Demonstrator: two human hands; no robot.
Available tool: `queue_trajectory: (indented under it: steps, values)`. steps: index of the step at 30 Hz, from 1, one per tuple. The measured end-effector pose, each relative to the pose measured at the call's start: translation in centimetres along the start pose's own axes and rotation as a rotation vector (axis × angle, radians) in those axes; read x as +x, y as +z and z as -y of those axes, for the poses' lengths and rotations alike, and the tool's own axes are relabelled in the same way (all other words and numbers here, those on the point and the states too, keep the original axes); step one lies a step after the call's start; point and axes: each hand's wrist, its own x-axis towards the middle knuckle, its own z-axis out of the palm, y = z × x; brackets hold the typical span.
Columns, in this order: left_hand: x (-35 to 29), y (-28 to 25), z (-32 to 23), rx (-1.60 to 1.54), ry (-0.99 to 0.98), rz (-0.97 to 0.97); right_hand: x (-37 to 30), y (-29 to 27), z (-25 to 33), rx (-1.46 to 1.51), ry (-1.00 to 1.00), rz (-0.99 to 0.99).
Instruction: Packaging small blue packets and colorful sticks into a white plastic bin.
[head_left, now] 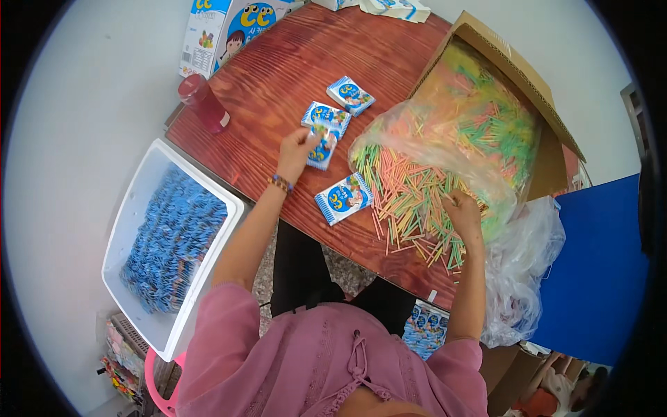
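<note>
My left hand [296,151] pinches a small blue-and-white packet [322,147] above the table. Partly behind it lies another packet [332,115], with one more packet [351,95] a little farther off. Nearer to me, between my hands, rests a fourth packet [344,198], flat on the wood. My right hand [463,210] is over the near right side of a heap of thin pink, green and yellow sticks [410,198]. Its fingers are curled together, and whatever is between them is too small to make out.
A clear plastic bag of sticks [479,132] spills from a cardboard box [552,115]. A white bin [135,194] full of blue packets stands left of the red-brown table [267,90]. A pink bottle [205,104] and a printed carton [233,31] are at the far left.
</note>
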Motion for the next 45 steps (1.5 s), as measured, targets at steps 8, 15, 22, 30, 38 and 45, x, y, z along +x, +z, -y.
queue_trajectory:
  steps: [8, 15, 22, 30, 38, 45]
  values:
    - [2.4, 1.6, 0.4, 0.445, 0.051, -0.154, -0.3, 0.8, -3.7, -0.253, 0.022, -0.094]
    - [-3.7, 0.3, -0.5, 0.64, 0.303, -0.194, -0.7, 1.0, -3.4, -0.446, 0.042, -0.154]
    - [-10.6, 3.7, -2.9, 0.985, 0.134, 0.09, -2.0, 1.0, -1.3, -0.493, 0.032, -0.32]
    - [-10.0, 3.9, -1.3, 0.83, 0.402, -0.073, -2.3, 3.8, 2.8, -0.228, -0.287, -0.313]
    - [-8.4, 3.4, -1.8, 0.815, 0.599, 0.021, 1.1, 10.6, 9.0, 0.432, -0.244, -0.05]
    - [-8.2, 3.5, -3.6, 0.824, 0.715, 0.01, 3.8, 11.9, 9.7, 0.352, -0.359, 0.027]
